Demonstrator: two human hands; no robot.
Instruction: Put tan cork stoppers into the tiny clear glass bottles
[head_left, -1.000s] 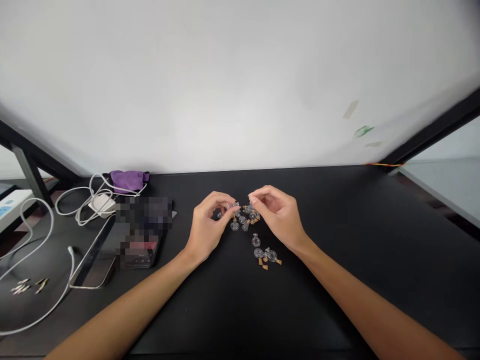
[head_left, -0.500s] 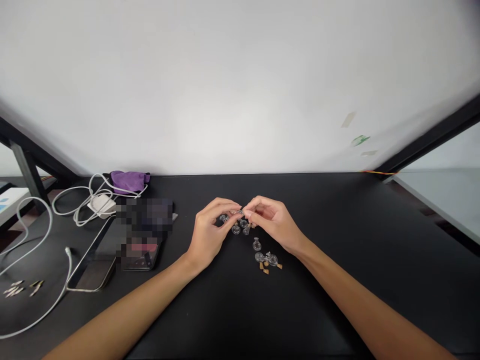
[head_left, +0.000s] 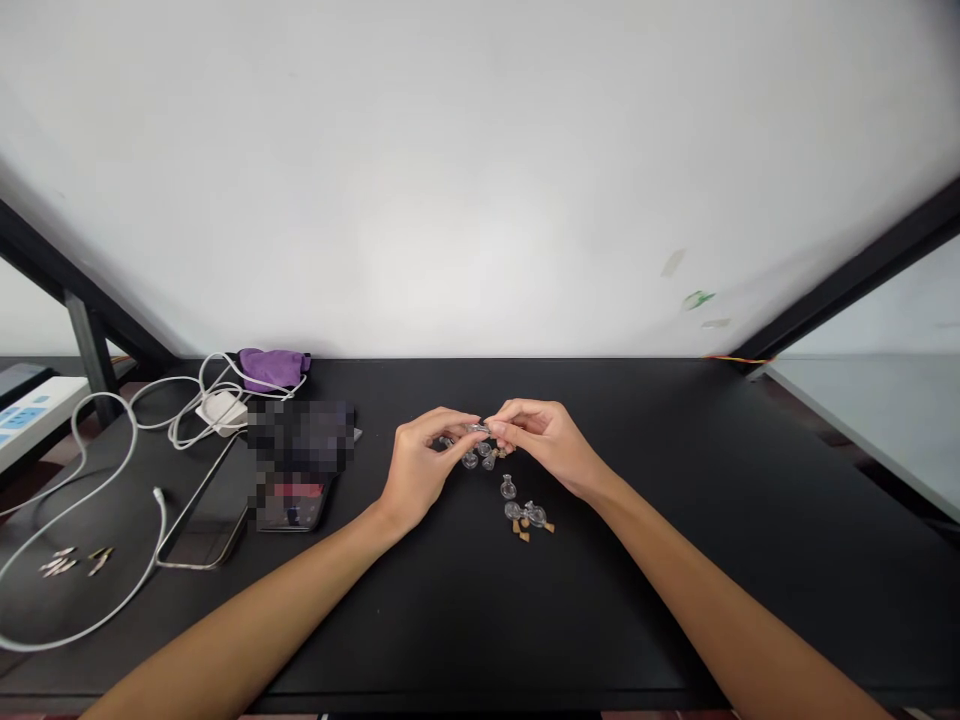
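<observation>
Left hand (head_left: pixel 421 468) and right hand (head_left: pixel 544 438) together — fingertips of both pinch a small clear glass bottle (head_left: pixel 478 428) just above loose clear glass bottles (head_left: pixel 484 458) and tan cork stoppers (head_left: pixel 521 535). Matte black tabletop (head_left: pixel 480 620) — far and near edges well apart from the hands.

Left hand (head_left: pixel 424 470) and right hand (head_left: pixel 544 443) pinch a tiny glass bottle (head_left: pixel 478 428).

Vials (head_left: pixel 508 487) — clear glossy glass; stoppers (head_left: pixel 523 536) — rough cork; tabletop (head_left: pixel 622 610) matt black; pouch (head_left: pixel 271 369) soft cloth.
</observation>
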